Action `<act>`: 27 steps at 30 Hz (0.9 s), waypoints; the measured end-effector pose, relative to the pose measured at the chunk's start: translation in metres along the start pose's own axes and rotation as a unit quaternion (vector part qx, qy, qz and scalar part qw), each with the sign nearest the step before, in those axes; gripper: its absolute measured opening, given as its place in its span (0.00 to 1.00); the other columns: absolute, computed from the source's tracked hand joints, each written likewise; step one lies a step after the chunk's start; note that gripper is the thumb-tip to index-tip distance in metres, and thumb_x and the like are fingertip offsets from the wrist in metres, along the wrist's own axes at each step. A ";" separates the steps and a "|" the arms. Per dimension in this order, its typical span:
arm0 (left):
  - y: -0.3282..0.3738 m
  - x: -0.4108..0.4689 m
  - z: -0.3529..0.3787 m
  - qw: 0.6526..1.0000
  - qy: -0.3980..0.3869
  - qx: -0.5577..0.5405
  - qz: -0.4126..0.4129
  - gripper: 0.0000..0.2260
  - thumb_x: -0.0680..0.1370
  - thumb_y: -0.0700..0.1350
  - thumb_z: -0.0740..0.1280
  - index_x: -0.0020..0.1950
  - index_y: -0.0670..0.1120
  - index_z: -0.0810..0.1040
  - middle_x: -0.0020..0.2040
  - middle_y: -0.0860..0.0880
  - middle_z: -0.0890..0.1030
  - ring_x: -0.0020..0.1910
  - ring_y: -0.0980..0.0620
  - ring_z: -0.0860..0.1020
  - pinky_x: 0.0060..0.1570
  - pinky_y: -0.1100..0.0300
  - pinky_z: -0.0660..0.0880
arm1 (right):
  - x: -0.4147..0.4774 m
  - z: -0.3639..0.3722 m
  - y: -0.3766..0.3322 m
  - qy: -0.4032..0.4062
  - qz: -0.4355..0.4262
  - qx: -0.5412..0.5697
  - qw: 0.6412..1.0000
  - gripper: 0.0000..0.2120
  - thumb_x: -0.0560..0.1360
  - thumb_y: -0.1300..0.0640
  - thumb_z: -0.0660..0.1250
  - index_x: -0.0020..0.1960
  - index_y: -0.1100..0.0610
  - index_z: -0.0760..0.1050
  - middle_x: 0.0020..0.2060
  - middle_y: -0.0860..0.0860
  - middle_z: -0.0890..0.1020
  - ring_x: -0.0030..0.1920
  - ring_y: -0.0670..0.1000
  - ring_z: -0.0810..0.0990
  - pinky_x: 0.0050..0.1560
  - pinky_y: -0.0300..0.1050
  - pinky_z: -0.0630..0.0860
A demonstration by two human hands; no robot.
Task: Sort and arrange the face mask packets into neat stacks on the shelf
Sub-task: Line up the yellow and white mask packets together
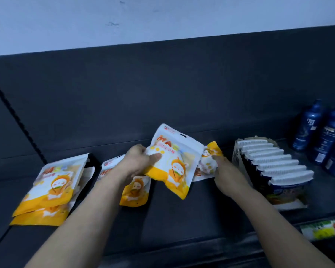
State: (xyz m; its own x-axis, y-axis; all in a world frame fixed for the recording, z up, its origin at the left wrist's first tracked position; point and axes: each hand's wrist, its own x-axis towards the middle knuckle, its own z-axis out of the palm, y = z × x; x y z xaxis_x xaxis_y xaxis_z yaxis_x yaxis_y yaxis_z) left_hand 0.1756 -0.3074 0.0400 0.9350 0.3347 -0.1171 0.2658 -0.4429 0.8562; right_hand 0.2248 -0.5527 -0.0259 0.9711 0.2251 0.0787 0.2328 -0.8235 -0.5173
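While the left hand (137, 161) grips a white-and-orange face mask packet (174, 161) by its left edge, thumb on the printed front and fingers curled behind, the packet hangs tilted above the dark shelf (172, 219) between the two hands. The right hand (226, 175) pinches a second packet (209, 157) just to the right of the first; this one is crumpled at the hand and its far edge slips behind the held packet. Under the left wrist lies another packet (135, 192), flat on the shelf and partly hidden by the forearm. Well to the left of the left hand, a stack of two packets (52, 186) rests on the shelf, the upper one shifted slightly off the lower. Just right of the right hand stands an open carton (278, 171) filled with a row of upright white-topped sachets. Beyond it, further right, are dark blue bottles (329, 136), and nearer the person lies a green-and-yellow pack (319, 229).
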 end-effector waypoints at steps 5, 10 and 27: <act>-0.029 0.000 0.000 0.995 0.087 -0.032 -0.024 0.21 0.75 0.51 0.70 0.64 0.48 0.68 0.54 0.48 0.78 0.51 0.46 0.79 0.53 0.47 0.78 | 0.012 0.029 -0.002 -0.106 -0.011 -0.163 0.981 0.24 0.82 0.51 0.50 0.76 0.53 0.53 0.77 0.53 0.53 0.76 0.59 0.51 0.74 0.52 0.56; -0.043 -0.005 -0.002 0.981 0.190 -0.024 -0.023 0.23 0.75 0.52 0.69 0.67 0.48 0.67 0.57 0.48 0.79 0.55 0.43 0.78 0.55 0.45 0.77 | -0.001 0.022 -0.026 -0.019 -0.072 -0.224 0.972 0.18 0.79 0.48 0.55 0.68 0.48 0.68 0.63 0.49 0.74 0.62 0.53 0.72 0.57 0.49 0.69; -0.039 -0.015 0.004 0.975 0.216 -0.057 0.005 0.21 0.76 0.51 0.69 0.66 0.49 0.68 0.55 0.50 0.79 0.53 0.47 0.79 0.54 0.46 0.77 | -0.029 0.018 -0.018 -0.169 0.046 -0.110 0.978 0.49 0.61 0.28 0.69 0.75 0.38 0.50 0.69 0.54 0.59 0.69 0.59 0.59 0.64 0.54 0.68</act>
State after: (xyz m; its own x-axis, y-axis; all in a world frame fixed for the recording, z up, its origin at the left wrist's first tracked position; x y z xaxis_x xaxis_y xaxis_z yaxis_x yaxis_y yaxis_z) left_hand 0.1519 -0.2990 0.0064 0.7454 0.6600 0.0938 0.2060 -0.3619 0.9092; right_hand 0.1917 -0.5353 -0.0342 0.9245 0.2731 -0.2658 0.1860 -0.9322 -0.3106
